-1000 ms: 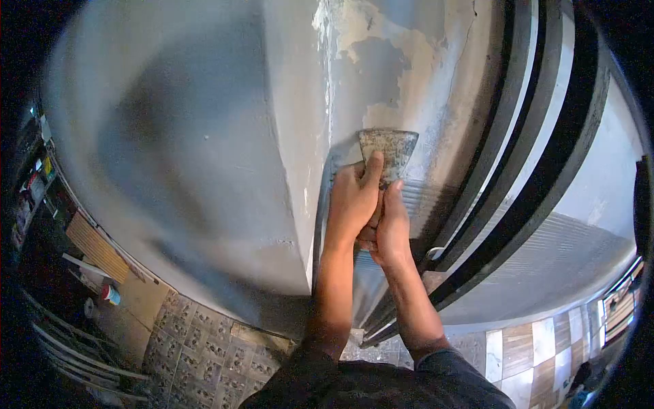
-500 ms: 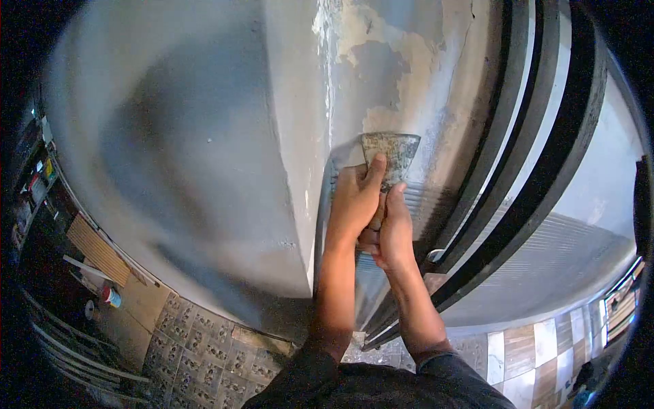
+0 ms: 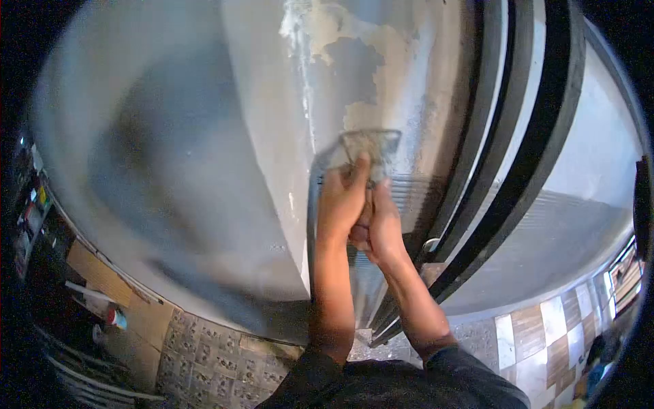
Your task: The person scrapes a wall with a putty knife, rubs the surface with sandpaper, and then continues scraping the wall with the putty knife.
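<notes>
Both hands are wrapped round one scraper, whose wide, stained blade points up against the wall. My left hand is closed, its thumb lying along the blade. Beside it on the right, my right hand is closed round the handle, which the fingers mostly hide. Above the blade is a patch of peeled paint in grey and beige. A white flaking line runs down the wall to the left of the blade. The blade is slightly blurred.
Dark bars curve down close on the right of my hands. Patterned floor tiles lie below at the left, checkered tiles at the right. A red and white container and a brown board are at the far left.
The scraper and both hands have shifted a little to the left in the view. The wall and the bars have also shifted left as the camera moved. The grip looks the same.
</notes>
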Demonstrator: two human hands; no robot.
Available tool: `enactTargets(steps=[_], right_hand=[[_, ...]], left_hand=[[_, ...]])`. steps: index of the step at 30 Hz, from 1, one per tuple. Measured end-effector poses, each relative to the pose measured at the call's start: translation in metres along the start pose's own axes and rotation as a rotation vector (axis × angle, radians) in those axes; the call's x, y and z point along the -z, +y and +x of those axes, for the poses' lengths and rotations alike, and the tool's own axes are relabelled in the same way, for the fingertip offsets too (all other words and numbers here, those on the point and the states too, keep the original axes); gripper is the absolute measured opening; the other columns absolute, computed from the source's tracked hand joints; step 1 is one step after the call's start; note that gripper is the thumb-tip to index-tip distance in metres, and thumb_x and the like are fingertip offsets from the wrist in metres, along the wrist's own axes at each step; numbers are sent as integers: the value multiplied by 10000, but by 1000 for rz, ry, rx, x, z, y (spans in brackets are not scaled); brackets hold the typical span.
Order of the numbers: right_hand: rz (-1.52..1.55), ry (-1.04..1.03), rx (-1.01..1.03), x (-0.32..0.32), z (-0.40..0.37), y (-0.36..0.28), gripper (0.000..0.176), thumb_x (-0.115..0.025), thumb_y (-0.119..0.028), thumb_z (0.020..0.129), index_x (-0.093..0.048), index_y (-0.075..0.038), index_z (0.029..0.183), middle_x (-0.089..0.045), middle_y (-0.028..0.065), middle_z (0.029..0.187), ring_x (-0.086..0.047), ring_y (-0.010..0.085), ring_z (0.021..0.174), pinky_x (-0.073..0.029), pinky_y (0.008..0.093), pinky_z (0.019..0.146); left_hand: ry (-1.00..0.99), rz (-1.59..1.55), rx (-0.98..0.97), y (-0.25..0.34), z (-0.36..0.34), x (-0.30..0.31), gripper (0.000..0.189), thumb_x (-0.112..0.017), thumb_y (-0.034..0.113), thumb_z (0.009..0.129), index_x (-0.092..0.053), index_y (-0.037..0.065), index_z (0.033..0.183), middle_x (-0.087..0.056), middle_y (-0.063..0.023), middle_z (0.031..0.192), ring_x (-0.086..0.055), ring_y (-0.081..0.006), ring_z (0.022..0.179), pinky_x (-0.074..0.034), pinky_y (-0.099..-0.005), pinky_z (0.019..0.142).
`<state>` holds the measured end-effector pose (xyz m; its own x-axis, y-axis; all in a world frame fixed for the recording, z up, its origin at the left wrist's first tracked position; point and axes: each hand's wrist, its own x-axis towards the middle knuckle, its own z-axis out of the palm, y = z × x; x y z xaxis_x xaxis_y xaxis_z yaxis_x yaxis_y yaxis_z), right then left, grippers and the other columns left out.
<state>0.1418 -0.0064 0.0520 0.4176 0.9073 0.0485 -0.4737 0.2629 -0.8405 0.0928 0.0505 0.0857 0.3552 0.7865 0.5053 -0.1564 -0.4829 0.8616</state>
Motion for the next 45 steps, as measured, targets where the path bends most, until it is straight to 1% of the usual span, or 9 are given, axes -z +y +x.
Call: enactTargets(steps=[2,7,10,15,17,21,27,33,45], right_hand=[[46,-13,-56,-5,-7,-11,540,-183,-596,907,-432,-157,716,-297,-69,482,-205,55,326,-139,200,299],[89,-79,-100,7,-4,-7,547,-194,-609,900,-427,-159,696,-295,-62,488,-193,66,320,-141,207,296],[49,-96,-129,-1,-7,-21,556,-188,-603,903,-451,-152,713,-311,-58,482,-196,67,314,-146,207,286],[88,-108,-170,5,-5,-19,562,-190,-603,902,-468,-139,748,-345,-41,503,-205,68,317,-159,203,278],[103,-152,-177,1,-5,-26,540,-209,-611,897,-445,-146,755,-339,-44,516,-191,61,329,-150,200,281],[162,-172,-135,9,-3,-11,513,-227,-613,894,-414,-157,754,-317,-50,518,-177,56,344,-135,194,285],[198,-167,-182,6,-4,-22,499,-241,-628,882,-386,-169,747,-309,-51,517,-155,52,334,-113,199,278],[122,-208,-185,0,-7,-25,492,-190,-619,894,-392,-184,783,-315,-64,528,-205,55,350,-138,205,304],[65,-194,-170,20,-5,-18,534,-228,-635,881,-405,-161,709,-283,-62,494,-201,54,339,-144,191,287]], left_hand=[[-82,37,194,6,3,7,561,-480,512,865,-598,-21,735,-487,-50,574,-421,-141,549,-356,-315,533],[-92,168,76,-2,3,2,542,-483,497,871,-579,-16,724,-477,-33,565,-409,-138,544,-340,-323,515],[-83,-39,168,0,7,3,546,-464,496,877,-570,-21,738,-484,-52,585,-397,-151,548,-343,-319,532],[-115,129,211,2,7,4,459,-507,459,868,-608,15,812,-540,-38,627,-448,-158,567,-375,-332,557],[-55,-178,351,17,4,3,453,-517,441,878,-543,41,666,-467,4,536,-391,-79,436,-327,-250,430],[-91,-379,212,-12,9,-1,436,-535,458,862,-552,51,707,-498,10,585,-418,-70,445,-340,-230,430],[-53,-217,362,0,6,-2,504,-549,540,817,-542,46,713,-478,-11,562,-424,-84,433,-344,-243,410],[-62,-181,366,4,11,5,417,-545,494,829,-575,94,716,-484,30,576,-408,-75,462,-319,-241,429],[33,-108,231,-21,0,-13,505,-558,523,814,-622,25,764,-520,-23,567,-423,-109,439,-328,-271,410]])
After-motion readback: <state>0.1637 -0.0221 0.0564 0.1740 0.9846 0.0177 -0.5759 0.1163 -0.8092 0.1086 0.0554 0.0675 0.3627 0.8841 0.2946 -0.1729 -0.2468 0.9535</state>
